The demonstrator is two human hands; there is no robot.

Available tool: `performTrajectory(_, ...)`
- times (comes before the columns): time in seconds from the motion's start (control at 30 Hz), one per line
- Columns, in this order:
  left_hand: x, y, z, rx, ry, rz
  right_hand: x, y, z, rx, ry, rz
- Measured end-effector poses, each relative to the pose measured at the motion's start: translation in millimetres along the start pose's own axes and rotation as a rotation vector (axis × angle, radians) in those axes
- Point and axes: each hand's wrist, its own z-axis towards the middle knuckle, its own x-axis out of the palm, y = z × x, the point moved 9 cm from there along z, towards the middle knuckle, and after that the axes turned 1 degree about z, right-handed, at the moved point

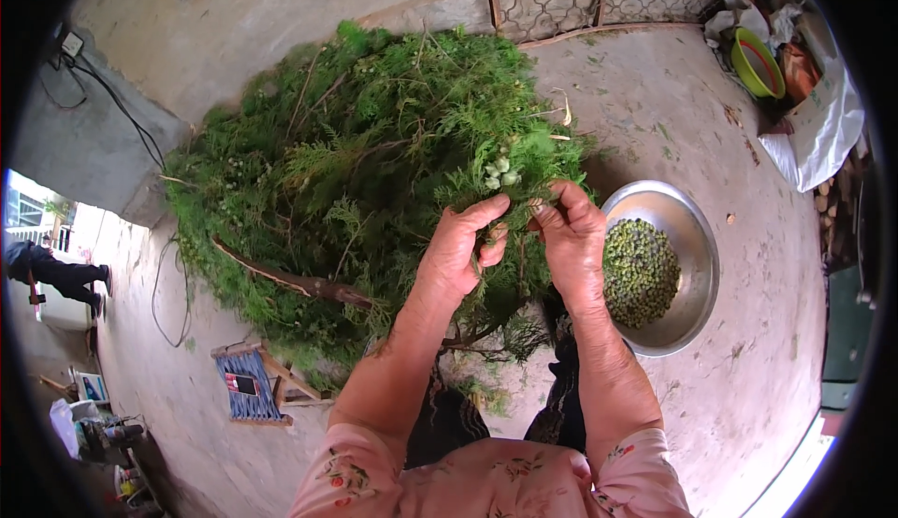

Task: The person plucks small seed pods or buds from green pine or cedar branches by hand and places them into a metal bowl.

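A big heap of cut evergreen branches (309,144) with scale-like leaves lies before me. At its near right side my left hand (463,245) is closed on a leafy evergreen sprig (528,158). Pale green, knobby cones (502,175) cluster on that sprig, just beyond my fingertips. Close beside it, my right hand (571,237) has thumb and fingers pinched together among the foliage. What sits between those fingertips is hidden. To the right of my right forearm, a round metal basin (700,284) stands on the floor, partly filled with small green cones (641,275).
A thick bare branch (299,281) sticks out of the heap's left side. Nearby on the floor is a small folding stool (251,385) with a woven blue seat. A yellow-green bowl (758,63) and sacks (823,125) stand far right. Someone in dark trousers (61,273) is far left.
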Motion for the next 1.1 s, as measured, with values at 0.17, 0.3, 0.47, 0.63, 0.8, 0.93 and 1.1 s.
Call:
performTrajectory(0.17,-9.3,-1.1,0.3,0.03,-0.004,-0.11,-39.9,21.7,8.8,-0.21,-0.323,-0.46)
performTrajectory(0.3,-11.6,-16.1,-8.8,0.218,-0.284,-0.013,-68.6,25.4,32.2,-0.036,-0.278,0.285)
performTrajectory(0.47,-14.9,-23.4,-11.9,0.281,-0.347,0.159,-6.8,19.6,24.3,0.212,-0.046,0.82)
performTrajectory(0.63,-16.0,-16.7,-12.1,0.294,-0.333,0.092,13.2,-12.3,2.1,0.336,-0.053,0.347)
performTrajectory(0.8,-21.4,-18.8,-14.3,0.295,-0.392,0.12,-16.5,-1.6,5.0,0.24,-0.311,0.309)
performTrajectory(0.93,-13.1,-21.0,-13.8,0.322,-0.398,0.181,-8.7,46.7,4.8,-0.033,-0.197,0.194)
performTrajectory(1.1,-3.4,-26.2,-16.2,0.428,-0.313,0.192,23.3,-11.4,-10.6,0.247,-0.129,0.155)
